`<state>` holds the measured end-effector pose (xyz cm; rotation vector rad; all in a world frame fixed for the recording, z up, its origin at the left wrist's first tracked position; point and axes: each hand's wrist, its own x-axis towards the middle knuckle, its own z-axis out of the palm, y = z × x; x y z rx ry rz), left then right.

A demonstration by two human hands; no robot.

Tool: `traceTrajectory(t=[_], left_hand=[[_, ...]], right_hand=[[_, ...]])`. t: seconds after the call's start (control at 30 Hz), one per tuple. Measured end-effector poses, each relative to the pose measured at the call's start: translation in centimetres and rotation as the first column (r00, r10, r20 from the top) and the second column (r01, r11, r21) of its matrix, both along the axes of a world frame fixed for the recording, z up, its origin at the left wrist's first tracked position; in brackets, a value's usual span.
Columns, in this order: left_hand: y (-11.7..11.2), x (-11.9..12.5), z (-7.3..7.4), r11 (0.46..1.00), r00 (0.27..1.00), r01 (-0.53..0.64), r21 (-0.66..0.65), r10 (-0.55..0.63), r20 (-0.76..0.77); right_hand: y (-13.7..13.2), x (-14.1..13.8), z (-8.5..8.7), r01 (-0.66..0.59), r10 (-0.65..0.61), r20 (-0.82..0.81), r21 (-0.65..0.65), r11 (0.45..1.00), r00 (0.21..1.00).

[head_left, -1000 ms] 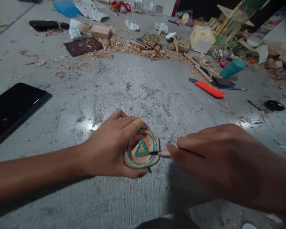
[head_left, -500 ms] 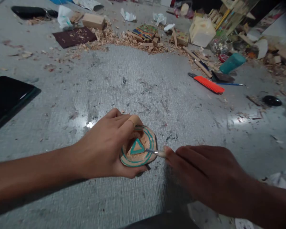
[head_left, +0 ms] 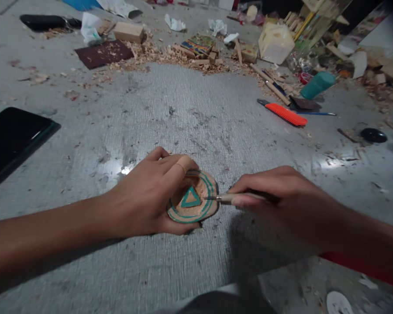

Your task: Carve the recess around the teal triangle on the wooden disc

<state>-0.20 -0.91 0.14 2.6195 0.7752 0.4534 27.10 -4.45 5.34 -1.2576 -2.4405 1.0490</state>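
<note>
My left hand (head_left: 150,192) is wrapped round the left side of a round wooden disc (head_left: 212,206), fingers over its far edge and thumb along its near edge. Green rings run round the rim of the disc, and a green-edged triangle stands in its hollowed middle. A tan band circles one finger of this hand. From the right, my right hand (head_left: 275,196) grips a carving knife (head_left: 225,198) with a pale handle and thin metal blade. The blade's tip reaches over the rim to the hollow beside the triangle; whether it touches the wood I cannot tell.
A black phone (head_left: 16,139) lies at left. An orange-handled utility knife (head_left: 286,114), a teal cylinder (head_left: 318,85) and a black round object (head_left: 373,135) are at right. Wood shavings (head_left: 170,56), a wood block (head_left: 129,32) and brown sandpaper (head_left: 104,53) lie at the back.
My right hand has turned and risen a little, so the knife lies more level and more of its handle shows. The disc, in my left hand, sits slightly higher and further right in view.
</note>
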Motion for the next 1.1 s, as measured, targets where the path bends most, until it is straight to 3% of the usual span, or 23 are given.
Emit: traceTrajectory(t=[0.07,0.13,0.23,0.4,0.7,1.0,1.1], left_hand=[[0.0,0.0,0.0,1.000,1.000,0.005,-0.012,-0.005,0.002],[0.1,0.1,0.1,1.000,1.000,0.010,-0.030,-0.010,0.014],[0.1,0.1,0.3,0.998,0.999,0.025,-0.065,-0.023,0.034],[0.0,0.2,0.7,0.996,0.999,0.023,-0.087,-0.018,0.049],[0.0,0.2,0.6,0.996,0.997,0.022,-0.090,-0.015,0.075],[0.0,0.1,0.7,0.994,0.998,0.017,-0.108,-0.010,0.068],[-0.1,0.2,0.7,0.992,0.997,0.004,-0.126,0.006,0.076]], right_hand=[[0.6,0.2,0.1,0.078,-0.076,0.024,-0.075,0.994,0.997],[0.8,0.5,0.4,0.088,-0.085,0.045,-0.067,0.994,0.995],[0.6,0.7,1.2,-0.061,0.053,0.085,0.100,0.993,0.995],[0.1,0.2,2.4,-0.255,0.179,0.249,0.315,0.914,0.952],[0.5,-0.5,2.9,-0.399,0.250,0.395,0.358,0.844,0.884],[0.9,-2.9,3.9,-0.458,0.269,0.449,0.389,0.800,0.852],[0.9,-3.9,4.1,-0.400,0.258,0.369,0.387,0.831,0.893]])
